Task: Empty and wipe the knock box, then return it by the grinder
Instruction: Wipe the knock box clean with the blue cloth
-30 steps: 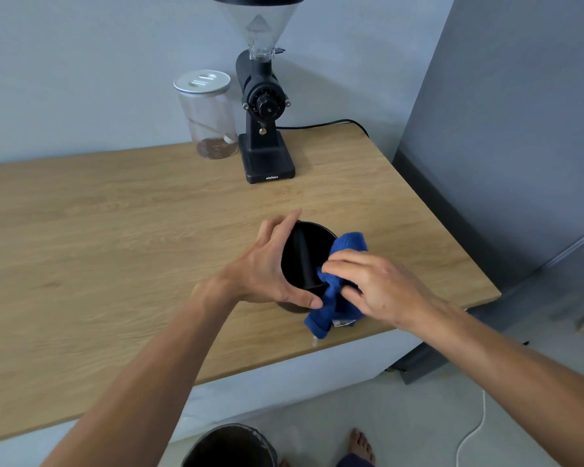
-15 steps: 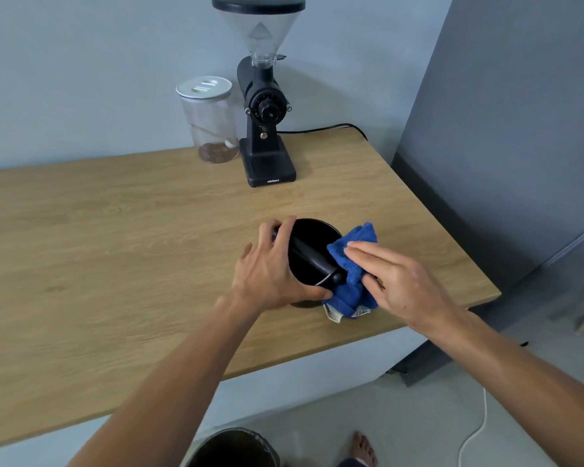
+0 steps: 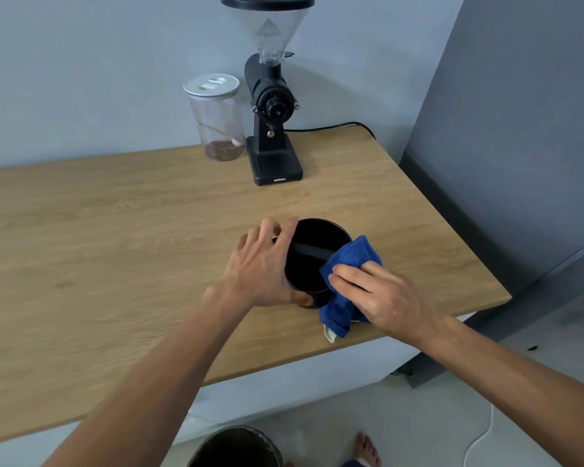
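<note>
Two hands on knock box (image 3: pixel 312 261), mouth up, bar (image 3: pixel 309 251) slanting left-right

The knock box (image 3: pixel 312 261) sits on the table (image 3: pixel 115 247), before the grinder (image 3: pixel 273 129); jar (image 3: pixel 216 123) left of grinder.

A long light-oak wooden countertop (image 3: pixel 115 264) runs against a pale blue-grey wall (image 3: pixel 98 62). Toward twelve o'clock on it stands a clear cylindrical jar (image 3: pixel 216 126) with a white slotted lid, upright, a thin layer of brown grounds at its bottom. A black power cord (image 3: pixel 334 126) trails along the back edge toward one o'clock. At three o'clock rises a tall grey cabinet panel (image 3: pixel 520 129). Down at six o'clock, on the pale floor, sits a dark round bin (image 3: pixel 236 446), with a bare foot (image 3: pixel 366 448) just beside it and a white cable (image 3: pixel 479 439) at five o'clock.
</note>
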